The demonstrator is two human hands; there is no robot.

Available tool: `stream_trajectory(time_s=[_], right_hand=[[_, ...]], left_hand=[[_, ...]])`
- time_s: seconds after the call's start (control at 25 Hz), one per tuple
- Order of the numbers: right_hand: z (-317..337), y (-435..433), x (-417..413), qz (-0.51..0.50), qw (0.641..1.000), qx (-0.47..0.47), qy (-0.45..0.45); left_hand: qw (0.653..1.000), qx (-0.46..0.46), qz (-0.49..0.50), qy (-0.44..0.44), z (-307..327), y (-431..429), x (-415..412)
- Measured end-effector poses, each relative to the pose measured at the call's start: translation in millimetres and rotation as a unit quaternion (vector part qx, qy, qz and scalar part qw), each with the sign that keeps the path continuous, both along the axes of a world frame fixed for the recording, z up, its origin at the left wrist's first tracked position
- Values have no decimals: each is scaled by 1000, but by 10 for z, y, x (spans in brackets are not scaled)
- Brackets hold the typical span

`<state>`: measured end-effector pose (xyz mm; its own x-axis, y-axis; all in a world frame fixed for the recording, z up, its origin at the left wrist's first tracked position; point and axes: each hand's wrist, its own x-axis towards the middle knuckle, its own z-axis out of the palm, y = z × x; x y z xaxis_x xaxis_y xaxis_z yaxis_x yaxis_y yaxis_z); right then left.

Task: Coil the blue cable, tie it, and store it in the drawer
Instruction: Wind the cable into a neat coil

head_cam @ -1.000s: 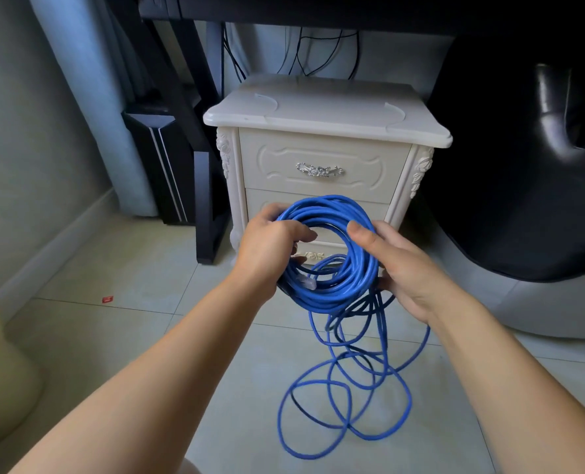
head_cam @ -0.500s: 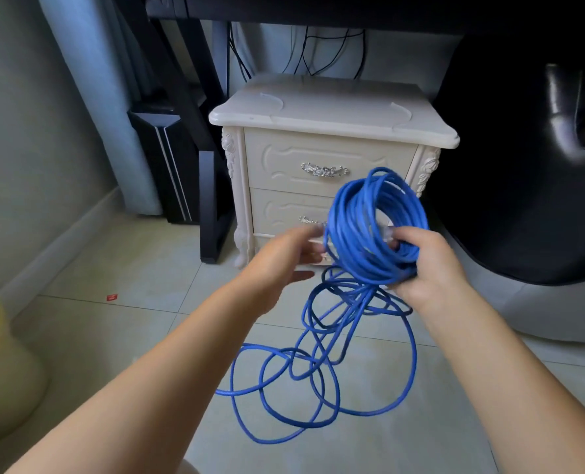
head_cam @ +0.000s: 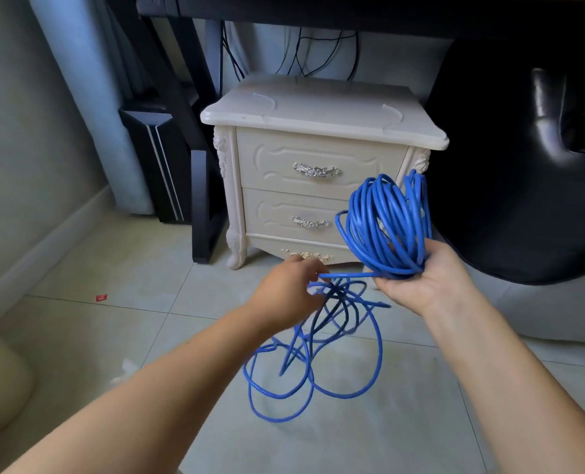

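Head view: the right hand [head_cam: 424, 285] is turned palm up in front of the nightstand's [head_cam: 318, 111] right corner. Its fingers are curled under a thick bundle of the blue cable [head_cam: 387, 227], which stands upright on the palm as a ring of many turns. One strand runs level from the bottom of the bundle across to the left hand [head_cam: 287, 292], just beside and lower. The left hand's fingers are closed around that strand. Below both hands the rest of the cable hangs down in a tangle and spreads in loose loops on the tiled floor [head_cam: 352, 439].

The nightstand's top drawer [head_cam: 318, 148] and lower drawer [head_cam: 277, 213] are both shut, each with a silver handle. A black chair [head_cam: 523, 165] fills the right side. A small red scrap [head_cam: 101, 297] lies on the floor to the left, well apart from the cable.
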<state>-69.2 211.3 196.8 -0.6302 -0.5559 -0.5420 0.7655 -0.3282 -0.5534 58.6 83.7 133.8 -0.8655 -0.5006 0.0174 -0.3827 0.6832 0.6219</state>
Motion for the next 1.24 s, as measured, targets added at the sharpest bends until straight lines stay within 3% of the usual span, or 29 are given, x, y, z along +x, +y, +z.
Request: stream_trajectory(time_s=[0.16,0.32,0.44,0.56,0.64,0.76,0.88,1.0,1.12,1.24], right_hand=[[78,39,-9,21,1000,-10,4],[145,50,39,6,999,-41,3],[220,48,89,-11,997,-70,-9],[272,31,127,-11,996,-89,-16],[286,23,129,-7,995,-95,-24],[283,19,131,3,994,-106,-29],[303,21,151,8,994,-112,-6],[297,63,93,-3,995,-102,9],[275,125,13,-24,997,-77,4],[277,173,-36,-40,997,-71,0]], left_hand=[[996,85,15,9,0,5,-12],[991,100,25,-88,-113,-39,-28],[988,36,2,-152,-187,-51,-47],[987,-70,20,-145,-247,-96,-78],[987,-86,27,-134,-315,-153,-69],[985,8,21,-171,-418,-176,-40],[971,26,27,-237,-432,-238,-33],[961,202,101,-159,-345,-347,-5],[914,372,154,-57,-173,-404,51],[869,458,187,13,-26,-442,100]])
